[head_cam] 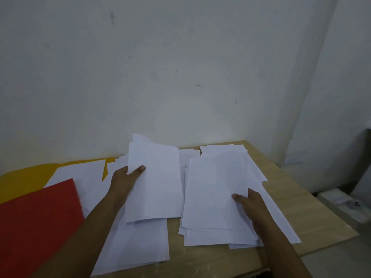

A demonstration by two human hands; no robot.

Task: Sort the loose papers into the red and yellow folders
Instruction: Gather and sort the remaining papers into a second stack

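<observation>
Right of the red folder (38, 223), left hand (123, 180) pinching a raised paper sheaf (154, 183), right hand (252, 204) pinching the paper stack (216, 197) farther right, yellow folder (22, 177) behind.

folders (38, 213) left — papers (218, 195) right

The head camera is looking forward and down from close above both hands; the wall (180, 57) is filling the frame beyond them.
</observation>
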